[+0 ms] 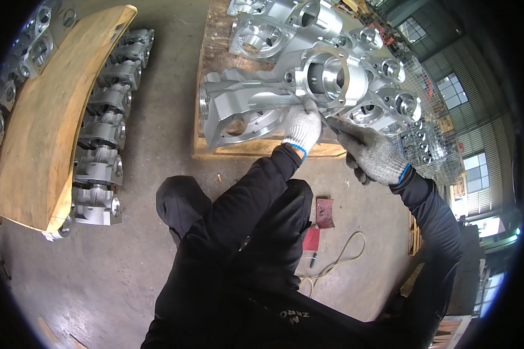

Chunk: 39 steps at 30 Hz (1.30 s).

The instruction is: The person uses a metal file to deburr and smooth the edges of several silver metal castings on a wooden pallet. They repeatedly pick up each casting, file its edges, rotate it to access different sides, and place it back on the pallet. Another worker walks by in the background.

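On the pallet, the left hand (303,125) presses the aluminium casting (256,104) while the right hand (374,156) grips, seemingly, a thin file (330,123).

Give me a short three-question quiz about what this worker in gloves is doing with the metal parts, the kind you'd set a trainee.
1. True or false: the left hand rests on a silver metal casting.
2. What does the right hand grip? A) a slim metal tool B) a hammer C) a red cloth
3. What do the castings near the hands lie on?

Key
1. True: the gloved hand presses on the casting beside its round flange.
2. A: a slim metal tool, its tip against the casting; whether it is a file or a blade cannot be told.
3. A wooden pallet on the concrete floor.
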Available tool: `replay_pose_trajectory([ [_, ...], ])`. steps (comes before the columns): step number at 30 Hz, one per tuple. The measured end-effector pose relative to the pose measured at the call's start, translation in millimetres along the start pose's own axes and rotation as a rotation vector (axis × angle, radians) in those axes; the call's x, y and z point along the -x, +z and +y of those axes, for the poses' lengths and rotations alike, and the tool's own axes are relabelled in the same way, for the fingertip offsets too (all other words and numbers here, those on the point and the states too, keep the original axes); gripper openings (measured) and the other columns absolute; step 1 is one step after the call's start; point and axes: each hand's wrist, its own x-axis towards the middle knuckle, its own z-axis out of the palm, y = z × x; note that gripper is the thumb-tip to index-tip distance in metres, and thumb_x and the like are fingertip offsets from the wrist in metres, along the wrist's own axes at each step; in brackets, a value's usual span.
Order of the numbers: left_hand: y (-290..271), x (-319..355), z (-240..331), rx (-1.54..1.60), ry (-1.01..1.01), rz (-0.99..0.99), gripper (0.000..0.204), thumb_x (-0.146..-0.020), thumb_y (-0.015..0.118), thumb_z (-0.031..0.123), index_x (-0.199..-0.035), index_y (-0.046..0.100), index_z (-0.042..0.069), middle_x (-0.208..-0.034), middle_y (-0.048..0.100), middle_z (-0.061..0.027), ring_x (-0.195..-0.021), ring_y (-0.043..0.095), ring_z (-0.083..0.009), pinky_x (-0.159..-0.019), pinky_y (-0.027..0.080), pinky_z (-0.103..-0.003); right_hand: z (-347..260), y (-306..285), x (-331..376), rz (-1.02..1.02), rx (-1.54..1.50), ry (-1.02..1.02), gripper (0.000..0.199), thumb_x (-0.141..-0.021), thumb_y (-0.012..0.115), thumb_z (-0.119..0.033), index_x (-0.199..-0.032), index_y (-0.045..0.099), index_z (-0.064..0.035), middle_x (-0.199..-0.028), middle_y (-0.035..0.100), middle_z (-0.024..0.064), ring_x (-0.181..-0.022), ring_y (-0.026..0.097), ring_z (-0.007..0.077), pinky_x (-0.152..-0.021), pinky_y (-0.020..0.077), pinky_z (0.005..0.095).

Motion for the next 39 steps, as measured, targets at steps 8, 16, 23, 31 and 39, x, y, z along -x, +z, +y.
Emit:
replay_pose_trajectory([
  [8, -3.1, 4.0, -18.0, -0.060, 0.044, 0.042, 0.078, -0.114, 0.026, 0.046, -0.070, 0.066, -0.004, -0.063, 0.065, -0.0251, -0.067, 0.067, -0.0469, -0.064, 0.050, -0.055, 3.6, 6.1, 1.2, -0.028, 0.011, -0.024, 0.046, -0.112, 0.052, -0.033, -0.153, 0.054, -0.0132, -0.072, 0.059, 0.0022, -0.048, 0.059, 0.0098, -0.042, 0.0500, 0.0271],
  [16, -4.2, 9.9, -6.1, -0.008, 0.006, 0.133, 0.077, -0.113, 0.029, 0.049, -0.069, 0.065, -0.003, -0.059, 0.064, -0.0204, -0.062, 0.067, -0.0409, -0.059, 0.049, -0.053, 5.5, 4.9, 5.3, -0.018, -0.022, -0.023, 0.046, -0.112, 0.053, -0.035, -0.150, 0.057, -0.0100, -0.074, 0.060, 0.0038, -0.051, 0.061, 0.0113, -0.044, 0.0515, 0.0269],
  [23, -7.6, 7.4, -7.7, -0.029, -0.019, 0.044, 0.073, -0.113, 0.029, 0.044, -0.073, 0.065, -0.005, -0.064, 0.065, -0.0227, -0.068, 0.066, -0.0436, -0.066, 0.050, -0.054, 11.8, 5.6, 0.4, -0.025, -0.006, -0.049, 0.046, -0.111, 0.054, -0.036, -0.146, 0.058, -0.0069, -0.074, 0.059, 0.0045, -0.051, 0.062, 0.0117, -0.045, 0.0528, 0.0269],
  [31, -7.6, 10.3, -2.3, 0.095, -0.097, 0.161, 0.068, -0.112, 0.037, 0.041, -0.071, 0.065, -0.006, -0.066, 0.064, -0.0283, -0.072, 0.065, -0.0501, -0.065, 0.046, -0.057, 15.3, -5.4, 5.4, 0.008, 0.215, -0.249, 0.059, -0.104, 0.061, -0.016, -0.160, 0.044, -0.0102, -0.090, 0.067, 0.0069, -0.060, 0.064, 0.0112, -0.056, 0.0552, 0.0294],
  [39, -17.1, 8.5, 11.1, 0.518, -0.243, -0.013, 0.071, -0.113, 0.038, 0.055, -0.080, 0.063, -0.003, -0.059, 0.058, -0.0123, -0.053, 0.056, -0.0204, -0.052, 0.041, -0.039, 18.8, -1.7, -3.3, 0.587, 0.446, -0.836, 0.019, -0.092, 0.065, -0.003, -0.108, 0.076, -0.0014, -0.108, 0.074, 0.0195, -0.093, 0.074, 0.0376, -0.082, 0.0587, 0.0456],
])
